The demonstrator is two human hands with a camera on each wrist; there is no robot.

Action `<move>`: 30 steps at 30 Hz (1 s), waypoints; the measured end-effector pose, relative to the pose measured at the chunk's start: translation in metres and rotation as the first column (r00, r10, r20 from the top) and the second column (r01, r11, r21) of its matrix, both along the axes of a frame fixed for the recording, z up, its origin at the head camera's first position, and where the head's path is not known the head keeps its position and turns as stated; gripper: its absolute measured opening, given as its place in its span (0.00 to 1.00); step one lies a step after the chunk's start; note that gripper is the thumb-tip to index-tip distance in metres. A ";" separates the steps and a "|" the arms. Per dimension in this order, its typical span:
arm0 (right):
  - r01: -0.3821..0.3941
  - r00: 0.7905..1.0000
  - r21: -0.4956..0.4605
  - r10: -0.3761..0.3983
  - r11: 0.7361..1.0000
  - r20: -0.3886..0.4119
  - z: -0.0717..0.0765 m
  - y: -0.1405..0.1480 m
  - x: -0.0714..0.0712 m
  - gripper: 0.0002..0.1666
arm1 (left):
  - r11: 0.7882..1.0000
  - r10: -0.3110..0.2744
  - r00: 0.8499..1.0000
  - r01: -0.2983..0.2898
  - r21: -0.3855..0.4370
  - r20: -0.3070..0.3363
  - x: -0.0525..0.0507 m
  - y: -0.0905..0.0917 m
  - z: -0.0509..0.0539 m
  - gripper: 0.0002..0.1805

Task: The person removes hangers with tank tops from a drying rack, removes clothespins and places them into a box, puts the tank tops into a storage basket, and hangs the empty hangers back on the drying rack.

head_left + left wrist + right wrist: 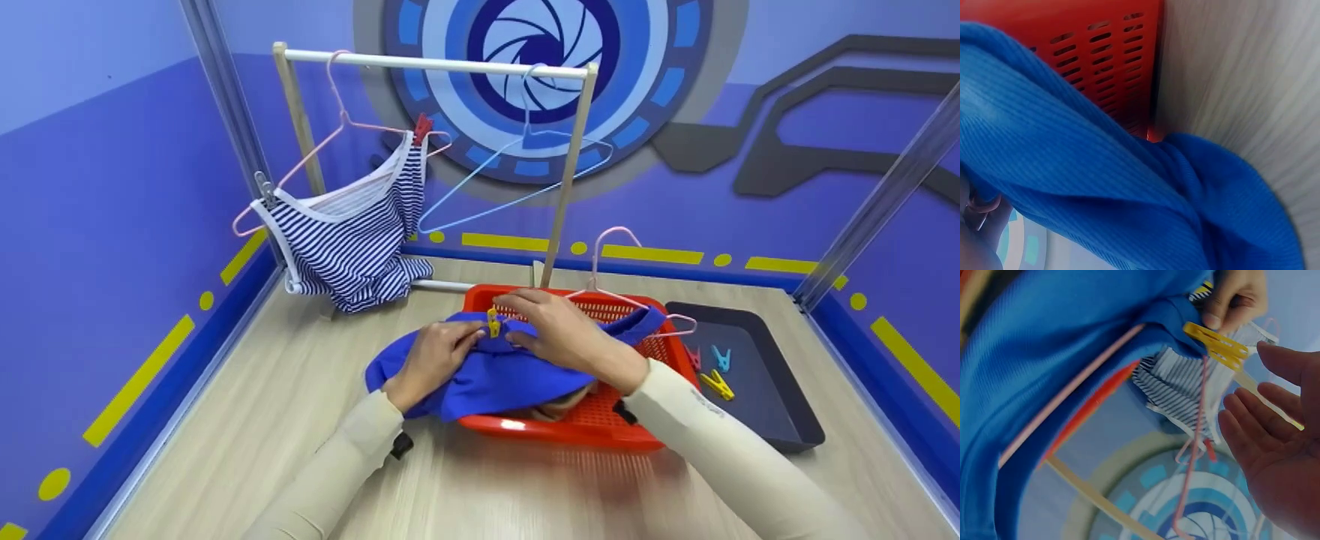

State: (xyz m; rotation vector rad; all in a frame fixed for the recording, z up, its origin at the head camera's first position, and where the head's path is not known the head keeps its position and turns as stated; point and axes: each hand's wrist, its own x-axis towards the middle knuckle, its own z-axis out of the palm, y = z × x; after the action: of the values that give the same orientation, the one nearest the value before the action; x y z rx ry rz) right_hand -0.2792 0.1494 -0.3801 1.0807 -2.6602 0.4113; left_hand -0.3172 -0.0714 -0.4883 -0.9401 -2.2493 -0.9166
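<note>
A blue ribbed garment point(517, 375) lies draped over the red basket, on a pink hanger point(595, 262). A yellow clothespin point(1217, 346) is clipped on the garment at one end of the hanger. My left hand point(435, 360) pinches the cloth right beside the clothespin. Close to the clothespin, my right hand point(1280, 433) has its fingers loosely extended and apart from it in the right wrist view, with nothing held. Blue cloth point(1084, 152) fills much of the left wrist view, hiding most of the left hand.
The red basket point(562, 435) holds some brown cloth. Right of it, a dark tray point(772, 397) has several clothespins. Behind, a rack point(435, 63) carries a striped top point(349, 247) clipped to a pink hanger, and a bare blue hanger point(517, 196).
</note>
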 end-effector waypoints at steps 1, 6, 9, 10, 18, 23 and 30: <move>0.006 1.000 0.004 -0.006 1.000 0.008 -0.002 -0.002 -0.002 0.29 | 1.000 -0.001 1.000 0.001 0.001 -0.006 0.000 0.000 0.000 0.11; 0.017 0.999 0.004 -0.017 1.000 0.046 -0.010 -0.006 -0.014 0.27 | 1.000 -0.010 1.000 0.010 0.006 -0.006 -0.001 0.000 0.001 0.10; 0.008 0.998 0.000 -0.008 1.000 0.059 -0.014 -0.008 -0.019 0.25 | 1.000 -0.009 1.000 0.009 0.000 -0.004 0.000 0.000 0.000 0.11; 0.001 0.998 -0.006 -0.001 1.000 0.064 -0.015 -0.009 -0.020 0.24 | 1.000 -0.008 1.000 0.008 -0.002 -0.006 0.000 -0.001 0.000 0.11; -0.041 0.998 -0.103 0.046 0.994 0.045 -0.022 -0.013 -0.023 0.12 | 1.000 -0.001 0.999 0.001 -0.008 -0.034 0.000 -0.002 -0.002 0.10; -0.078 0.997 -0.149 0.078 0.986 -0.005 -0.024 -0.014 -0.025 0.08 | 1.000 -0.007 0.999 0.006 -0.010 -0.043 0.000 -0.001 -0.002 0.12; -0.149 0.988 -0.201 0.137 0.968 -0.073 -0.021 -0.013 -0.027 0.05 | 1.000 -0.010 0.999 0.010 0.004 -0.040 0.001 -0.001 0.000 0.10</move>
State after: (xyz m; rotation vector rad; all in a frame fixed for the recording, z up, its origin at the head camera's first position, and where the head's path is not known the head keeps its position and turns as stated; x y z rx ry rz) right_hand -0.3058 0.1367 -0.4010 1.2025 -2.4331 0.6566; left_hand -0.3161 -0.0725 -0.4881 -0.9606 -2.2098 -0.8991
